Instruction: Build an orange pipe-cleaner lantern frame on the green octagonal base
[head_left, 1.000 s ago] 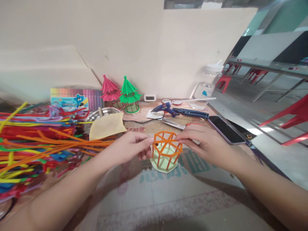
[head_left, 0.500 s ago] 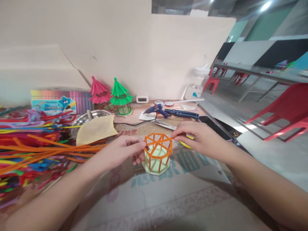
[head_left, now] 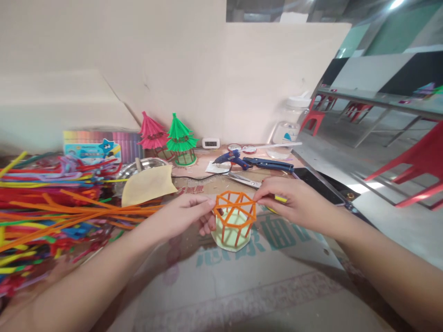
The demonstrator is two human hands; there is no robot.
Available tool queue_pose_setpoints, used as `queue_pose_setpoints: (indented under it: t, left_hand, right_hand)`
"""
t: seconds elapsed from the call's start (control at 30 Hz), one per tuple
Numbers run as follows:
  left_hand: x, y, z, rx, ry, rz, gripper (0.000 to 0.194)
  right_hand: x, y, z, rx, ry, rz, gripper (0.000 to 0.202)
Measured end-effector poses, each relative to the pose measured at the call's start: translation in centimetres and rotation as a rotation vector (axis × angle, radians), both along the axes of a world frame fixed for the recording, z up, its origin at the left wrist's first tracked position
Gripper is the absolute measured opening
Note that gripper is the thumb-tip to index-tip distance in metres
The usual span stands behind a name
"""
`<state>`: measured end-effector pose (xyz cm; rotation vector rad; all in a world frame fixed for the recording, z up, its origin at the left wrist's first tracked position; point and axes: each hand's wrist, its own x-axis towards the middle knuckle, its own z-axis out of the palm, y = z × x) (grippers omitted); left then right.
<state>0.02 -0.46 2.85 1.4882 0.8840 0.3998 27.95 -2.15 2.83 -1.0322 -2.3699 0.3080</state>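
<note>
An octagonal frame of orange pipe cleaners (head_left: 236,226) stands upright on a pale green base (head_left: 226,240), with bars crossing its top ring. One orange pipe cleaner (head_left: 238,203) lies across that top from side to side. At its left end, my left hand (head_left: 188,213) is closed in a pinch, with thumb and fingertips against the ring's edge. My right hand (head_left: 285,198) pinches the other end between thumb and forefinger at the ring's right side. Behind my right hand something yellow (head_left: 279,199) is partly hidden.
Loose pipe cleaners (head_left: 69,212) pile up at left, near a metal bowl (head_left: 148,163) and yellow sheet (head_left: 148,185). Behind stand pink (head_left: 152,133) and green (head_left: 180,134) pavilion models. A glue gun (head_left: 228,157), scissors (head_left: 245,180), pliers (head_left: 270,163) and phone (head_left: 318,185) lie beyond my right hand.
The camera has turned slightly left, so the whole scene sits further right. Both hands keep their pinch on the orange pipe cleaner across the frame's top.
</note>
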Motion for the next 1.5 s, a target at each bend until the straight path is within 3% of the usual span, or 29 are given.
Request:
queue_pose_setpoints:
  t: [0.27,0.5,0.63,0.77,0.93,1.1,1.27,1.37,1.5]
  left_hand:
    - [-0.1,0.0,-0.4,-0.049,-0.003,0.038,0.044]
    - [0.0,-0.1,0.1,-0.036,0.006,0.012,0.037]
    - [-0.1,0.0,0.0,-0.001,0.006,-0.007,0.043]
    - [-0.5,0.2,-0.3,0.213,0.137,-0.005,0.048]
    - [-0.8,-0.6,0.2,0.700,0.290,0.253,0.034]
    - [-0.6,-1.6,1.2,1.014,0.314,0.165,0.023]
    - [-0.7,-1.6,1.7,0.956,0.366,0.129,0.027]
    - [-1.4,-0.7,2.2,0.907,0.488,0.184,0.038]
    - [-2.9,1.8,1.4,0.919,0.842,0.245,0.040]
  right_hand:
    - [0.0,-0.1,-0.1,-0.034,-0.012,-0.013,0.014]
    - [0.2,-0.1,0.0,-0.053,-0.031,-0.037,0.014]
    - [-0.1,-0.2,0.0,-0.054,-0.026,-0.038,0.014]
    - [-0.1,-0.3,0.0,0.026,-0.018,-0.036,0.015]
    - [-0.6,-0.5,0.6,0.277,-0.018,-0.041,0.012]
    - [-2.3,-0.3,1.6,0.366,-0.017,-0.007,0.011]
    - [-3.9,0.4,2.0,0.422,0.008,-0.027,0.012]
    - [-4.3,1.1,2.2,0.369,0.069,-0.054,0.011]
    - [-3.0,4.3,1.1,0.206,0.217,-0.305,0.010]
